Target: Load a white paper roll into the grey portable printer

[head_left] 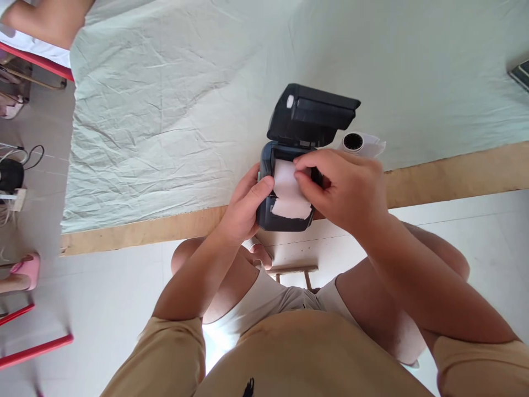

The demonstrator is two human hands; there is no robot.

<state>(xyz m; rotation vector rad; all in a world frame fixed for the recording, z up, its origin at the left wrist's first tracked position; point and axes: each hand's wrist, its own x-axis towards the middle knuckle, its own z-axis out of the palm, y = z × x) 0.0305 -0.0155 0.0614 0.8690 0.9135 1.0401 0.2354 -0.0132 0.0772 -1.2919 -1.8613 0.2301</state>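
A small dark printer (285, 223) is held at the table's front edge, its black lid (316, 113) swung up. Inside lies a white paper roll (286, 179), with a torn-edged strip of paper (292, 208) hanging over the front. My left hand (244, 207) grips the printer's left side, thumb on the rim beside the roll. My right hand (347, 184) has thumb and index finger pinched at the roll's right side, on the paper. Partly behind my right hand, another white paper roll (370, 144) with a black core stands on the cloth.
A wrinkled pale green cloth (165, 127) covers the table, whose wooden edge (454, 171) shows in front. A dark object (521, 74) sits at the far right. Another person's arm (49, 22) is at the upper left. Cables and red bars (37, 352) are at the left.
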